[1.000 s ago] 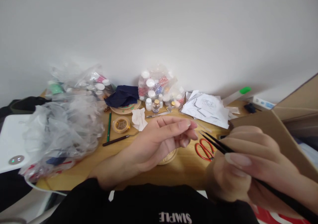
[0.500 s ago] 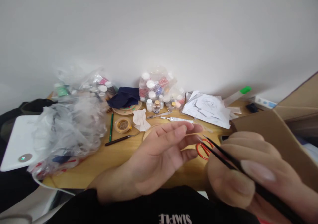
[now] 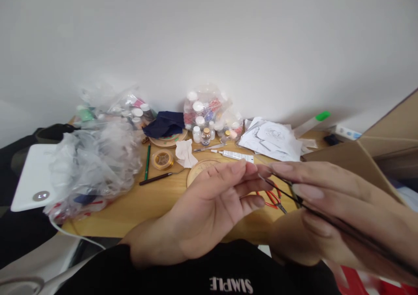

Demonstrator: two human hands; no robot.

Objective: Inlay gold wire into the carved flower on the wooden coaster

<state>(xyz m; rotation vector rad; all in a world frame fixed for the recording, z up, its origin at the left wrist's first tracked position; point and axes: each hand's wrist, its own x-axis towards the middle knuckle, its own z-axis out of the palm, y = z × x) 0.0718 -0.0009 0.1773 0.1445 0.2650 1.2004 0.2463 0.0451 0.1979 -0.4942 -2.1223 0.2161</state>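
Observation:
My right hand [image 3: 339, 199] grips a pair of slim black tweezers [image 3: 287, 192], their tips a little apart and close to my left fingertips. My left hand [image 3: 218, 199] is turned palm up, fingers bent and thumb pressed against the index finger. Anything pinched there is too small to make out. Below and behind the tweezers, red-handled scissors [image 3: 273, 199] lie on the wooden table [image 3: 130, 221], partly hidden by my hands. A round wooden piece [image 3: 196, 171] sits behind my left hand, near a white glue tube [image 3: 233, 155].
Bulky clear plastic bags [image 3: 101, 164] cover the left side, over a white device [image 3: 28, 186]. Small jars [image 3: 205, 136], printed papers [image 3: 274, 138] and dark blue cloth [image 3: 165, 124] line the back. An open cardboard box [image 3: 375, 168] stands at right. A dark-handled hook tool [image 3: 155, 178] lies left.
My right hand has moved up and its fingers have straightened along the tweezers, uncovering more of the scissors. The left hand stays nearly still, and the camera view has shifted slightly.

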